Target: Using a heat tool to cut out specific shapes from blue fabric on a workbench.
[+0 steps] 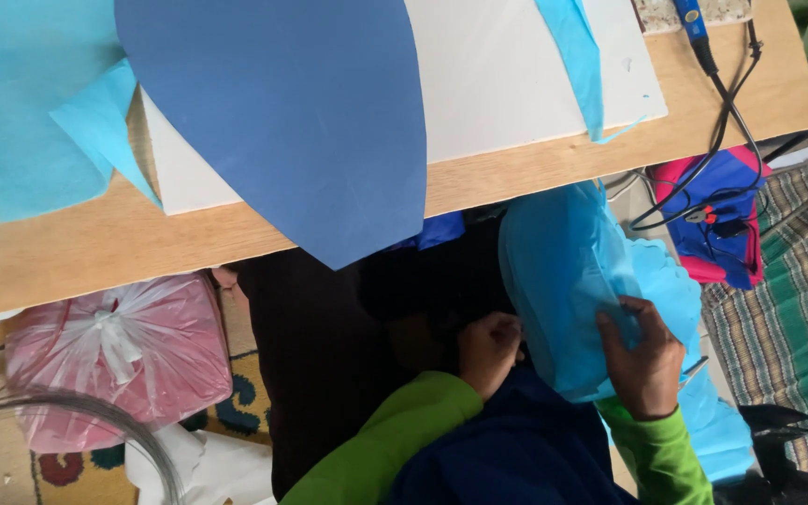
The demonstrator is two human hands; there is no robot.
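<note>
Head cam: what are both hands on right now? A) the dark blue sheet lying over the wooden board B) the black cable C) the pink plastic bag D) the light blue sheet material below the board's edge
D: the left hand and the right hand both grip the light blue sheet material, which sits below the wooden board, apart from the dark blue sheet, the pink plastic bag and the black cable.

Both arms wear bright green long sleeves [404, 421] ending at the wrists; a dark blue garment [516, 449] lies between the sleeves.
</note>
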